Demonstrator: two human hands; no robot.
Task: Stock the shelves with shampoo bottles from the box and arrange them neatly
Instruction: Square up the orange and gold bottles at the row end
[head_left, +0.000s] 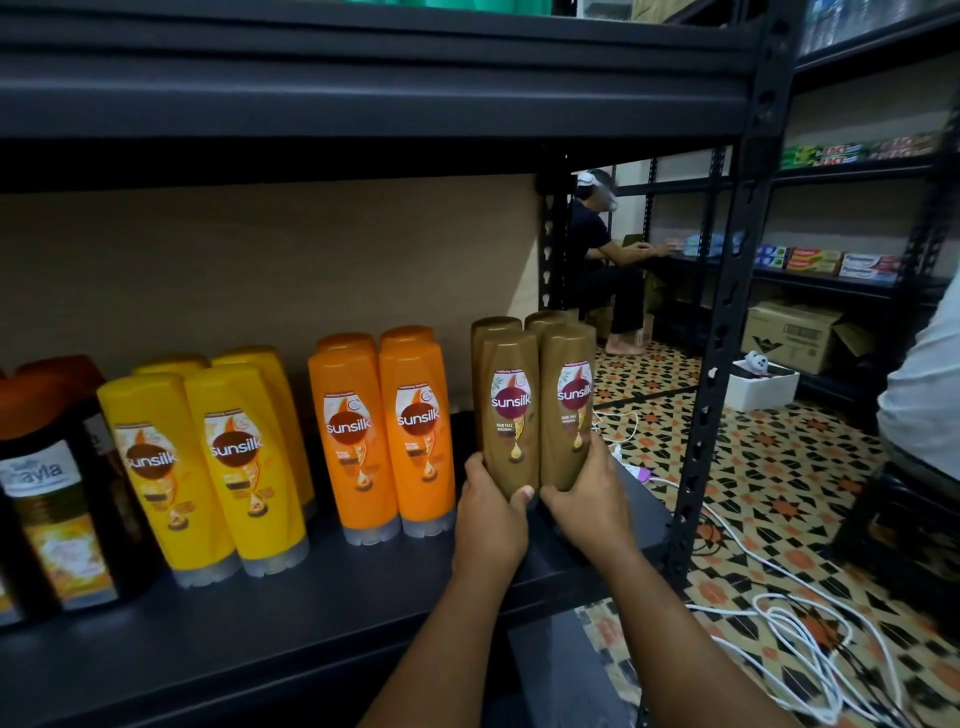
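Both hands clasp the brown bottles (535, 405) at their bases — the left hand (491, 514) curls round the left front one, the right hand (584, 501) round the right front one. They stand on the shelf (311, 603) near its right end, beside the orange bottles (384, 431); yellow bottles (208, 467) stand further left. The hands hide the brown bottles' caps, and two more brown ones show only partly behind.

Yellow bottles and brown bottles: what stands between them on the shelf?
In the head view, the orange bottles stand between the yellow bottles and brown bottles.
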